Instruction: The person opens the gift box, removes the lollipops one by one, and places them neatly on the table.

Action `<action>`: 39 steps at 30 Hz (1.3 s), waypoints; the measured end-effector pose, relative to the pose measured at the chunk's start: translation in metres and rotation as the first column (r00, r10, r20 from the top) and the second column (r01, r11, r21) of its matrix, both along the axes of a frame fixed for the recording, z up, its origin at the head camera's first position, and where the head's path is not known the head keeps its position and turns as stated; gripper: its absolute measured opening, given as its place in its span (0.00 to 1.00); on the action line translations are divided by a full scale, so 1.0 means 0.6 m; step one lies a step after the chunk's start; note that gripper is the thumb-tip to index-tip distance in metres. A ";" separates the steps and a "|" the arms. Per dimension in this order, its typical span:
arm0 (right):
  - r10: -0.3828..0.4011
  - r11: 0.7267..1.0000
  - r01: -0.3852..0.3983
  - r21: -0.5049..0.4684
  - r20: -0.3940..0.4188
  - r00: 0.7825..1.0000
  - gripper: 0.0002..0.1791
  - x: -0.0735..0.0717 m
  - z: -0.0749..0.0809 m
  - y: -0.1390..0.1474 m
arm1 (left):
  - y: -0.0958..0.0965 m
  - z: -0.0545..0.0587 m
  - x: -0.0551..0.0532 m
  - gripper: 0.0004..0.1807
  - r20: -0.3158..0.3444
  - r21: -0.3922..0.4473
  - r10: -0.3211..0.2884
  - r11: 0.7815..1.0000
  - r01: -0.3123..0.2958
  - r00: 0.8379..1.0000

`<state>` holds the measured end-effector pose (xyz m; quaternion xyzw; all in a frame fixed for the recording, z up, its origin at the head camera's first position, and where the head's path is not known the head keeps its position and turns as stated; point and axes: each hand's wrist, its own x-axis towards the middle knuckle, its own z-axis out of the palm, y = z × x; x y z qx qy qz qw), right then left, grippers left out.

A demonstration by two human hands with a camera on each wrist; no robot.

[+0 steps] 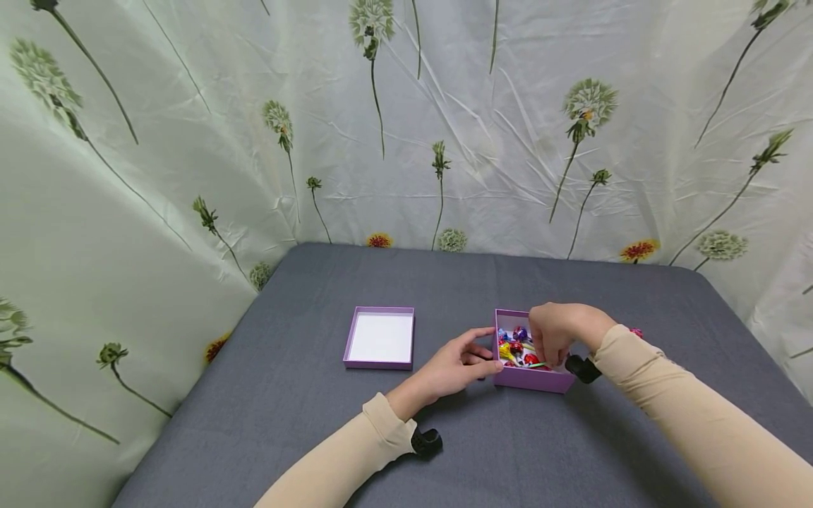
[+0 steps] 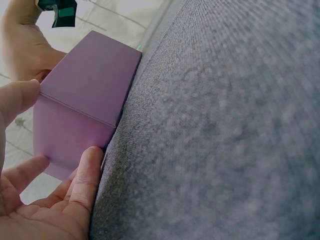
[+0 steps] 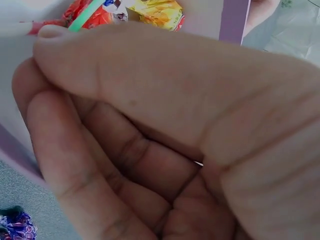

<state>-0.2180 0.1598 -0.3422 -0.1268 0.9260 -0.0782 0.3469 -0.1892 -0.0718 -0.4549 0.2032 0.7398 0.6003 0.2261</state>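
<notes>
A purple box (image 1: 532, 379) with a white inside holds several wrapped lollipops (image 1: 516, 347) in red, yellow, blue and purple. My left hand (image 1: 459, 367) touches its left side, fingers spread along the outer wall. In the left wrist view the thumb (image 2: 22, 97) rests at the box's upper corner and the other fingertips press low on the wall. My right hand (image 1: 562, 328) reaches down into the box from the right. Its thumb and forefinger pinch a lollipop by its green stick (image 3: 86, 15); the thumb partly hides the stick.
Left of the box lies a shallow purple lid (image 1: 379, 337), white inside up. Past my right forearm a pink-red wrapped candy (image 1: 636, 332) shows on the grey cloth-covered table (image 1: 444, 282). A blue-purple wrapper (image 3: 17, 225) lies outside the box. A flowered curtain (image 1: 483, 141) hangs behind.
</notes>
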 end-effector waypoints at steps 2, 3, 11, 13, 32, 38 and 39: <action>-0.003 1.000 0.003 -0.003 0.008 1.000 0.08 0.000 0.001 0.000 | 0.000 -0.001 0.000 0.34 -0.004 -0.001 -0.001 1.000 0.001 1.000; -0.006 1.000 0.006 -0.006 0.013 1.000 0.08 0.000 0.001 0.000 | 0.000 -0.001 0.000 0.34 -0.006 0.000 -0.003 1.000 0.003 1.000; 0.014 1.000 -0.014 0.002 0.046 0.999 0.07 -0.001 0.006 0.000 | 0.000 0.001 0.001 0.34 -0.004 0.000 0.004 1.000 -0.004 1.000; 0.022 1.000 -0.023 0.013 0.053 0.998 0.07 -0.002 0.007 -0.001 | 0.000 0.001 0.001 0.34 -0.003 0.002 0.006 1.000 -0.006 1.000; 0.038 0.991 -0.031 -0.129 0.053 0.998 0.07 0.000 0.016 0.018 | 0.001 -0.002 0.001 0.34 -0.005 -0.007 0.009 1.000 -0.009 1.000; 0.039 0.982 -0.030 -0.188 0.048 0.998 0.07 0.003 0.024 0.028 | 0.001 -0.001 0.001 0.34 0.002 -0.017 0.021 1.000 -0.020 1.000; 0.037 0.981 -0.027 -0.192 0.049 0.998 0.06 0.004 0.025 0.030 | 0.001 0.000 0.001 0.33 0.002 -0.018 0.022 1.000 -0.022 1.000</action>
